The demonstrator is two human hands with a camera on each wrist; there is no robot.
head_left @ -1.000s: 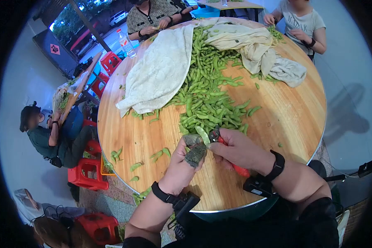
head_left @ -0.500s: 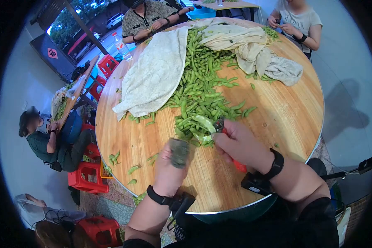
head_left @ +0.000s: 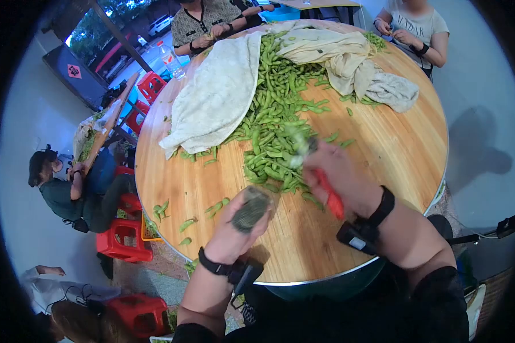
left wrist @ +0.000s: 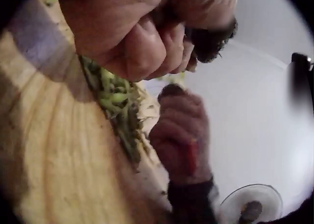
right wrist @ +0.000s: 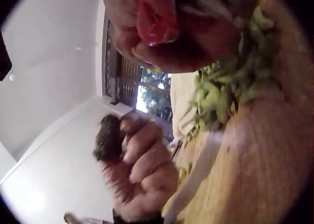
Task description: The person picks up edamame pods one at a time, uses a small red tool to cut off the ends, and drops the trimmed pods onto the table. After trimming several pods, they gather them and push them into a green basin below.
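Observation:
My right hand (head_left: 340, 177) is curled round a tool with a red handle (head_left: 328, 194), its dark front end blurred. Pale green pods (head_left: 296, 146) blur at those fingertips, over the near right side of the edamame heap (head_left: 274, 126). To the left, above the bare wood at the near end of the heap, is my left hand (head_left: 237, 226). Its thumb wears a dark green cloth wrap (head_left: 252, 211). The right wrist view shows the left fingers (right wrist: 149, 160) curled in toward the palm, with nothing visible between them.
White cloth (head_left: 217, 94) covers the heap's left side, and cream cloth (head_left: 332, 54) lies at its far right. Loose pods (head_left: 187, 224) are scattered at the round table's left. A plastic bottle (head_left: 169, 60) stands near the far left edge. Other people sit around, with red stools (head_left: 126, 240).
A second ago both hands were together around a pod. They have since parted: the right hand went forward over the heap with pods at its fingertips, while the left moved back toward me.

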